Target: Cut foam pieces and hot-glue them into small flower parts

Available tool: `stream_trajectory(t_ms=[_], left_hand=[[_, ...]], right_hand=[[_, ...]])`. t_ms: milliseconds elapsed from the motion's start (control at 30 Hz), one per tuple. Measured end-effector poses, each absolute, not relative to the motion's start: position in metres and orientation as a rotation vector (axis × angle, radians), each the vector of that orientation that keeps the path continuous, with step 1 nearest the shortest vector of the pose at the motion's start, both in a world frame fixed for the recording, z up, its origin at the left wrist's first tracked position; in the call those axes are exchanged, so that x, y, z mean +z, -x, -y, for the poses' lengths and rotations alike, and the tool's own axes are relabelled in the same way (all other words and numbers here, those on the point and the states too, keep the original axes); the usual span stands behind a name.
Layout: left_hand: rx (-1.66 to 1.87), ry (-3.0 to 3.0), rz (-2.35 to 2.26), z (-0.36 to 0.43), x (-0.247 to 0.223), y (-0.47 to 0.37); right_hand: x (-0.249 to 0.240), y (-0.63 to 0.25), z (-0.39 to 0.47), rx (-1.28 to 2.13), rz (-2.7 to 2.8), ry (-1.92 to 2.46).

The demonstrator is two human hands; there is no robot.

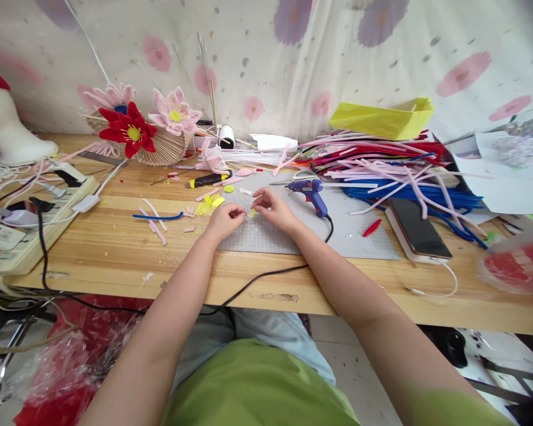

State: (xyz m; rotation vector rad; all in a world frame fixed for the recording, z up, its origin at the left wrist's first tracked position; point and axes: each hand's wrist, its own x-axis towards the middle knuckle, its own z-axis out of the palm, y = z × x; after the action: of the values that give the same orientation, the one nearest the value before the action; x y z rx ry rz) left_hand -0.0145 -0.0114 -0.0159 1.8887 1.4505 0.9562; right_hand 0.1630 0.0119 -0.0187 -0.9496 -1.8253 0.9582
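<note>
Over the grey cutting mat [359, 236], my left hand [225, 222] and my right hand [273, 209] almost meet at the fingertips. A small yellow strip [252, 213] shows in the pinch of my right hand. My left fingers are pinched too, close to the strip; what they hold is too small to make out. Right of my hands lies a blue glue gun [310, 190] with its nozzle pointing left. Yellow strips [210, 204] lie in a small pile left of my hands, near a yellow disc [228, 189]. A black-and-yellow utility knife [208, 179] rests behind them.
Pipe cleaners [395, 171] in pink, red and blue are heaped at the back right, beside a phone [420, 228]. Finished flowers [133, 133] stand at the back left. A power strip [39, 228] sits far left. The glue gun's black cord [266, 273] crosses the table's front.
</note>
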Motion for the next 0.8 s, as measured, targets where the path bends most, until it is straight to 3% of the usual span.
stream_trajectory(t_ms=[800], left_hand=[[0.953, -1.862, -1.474, 0.0136, -0.0151, 0.0111]], right_hand=[[-0.0169, -0.1587, -0.0066, 1.127, 1.799, 0.907]])
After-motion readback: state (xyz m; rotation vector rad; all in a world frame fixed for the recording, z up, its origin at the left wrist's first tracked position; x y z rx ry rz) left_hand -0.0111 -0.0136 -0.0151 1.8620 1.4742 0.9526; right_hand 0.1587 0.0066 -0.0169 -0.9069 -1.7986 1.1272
